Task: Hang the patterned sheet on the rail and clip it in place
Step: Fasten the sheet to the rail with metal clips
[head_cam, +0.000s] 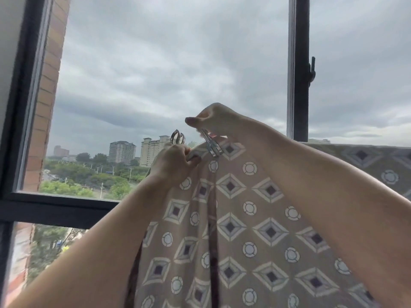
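A beige patterned sheet (249, 218) with diamonds and circles hangs down in front of the window, draped over a rail that the cloth hides. My right hand (213, 120) pinches the top of a metal clip (212, 145), whose jaws sit on the sheet's upper fold. My left hand (173, 162) grips the sheet's top left end. Metal clips (177, 137) stick up out of that same fist.
A dark window frame (55, 205) runs along the left and below. A vertical frame post (299, 70) with a handle (311, 70) stands at the right. Beyond the glass lie cloudy sky, distant buildings (138, 151) and trees. The sheet stretches on to the right edge (378, 158).
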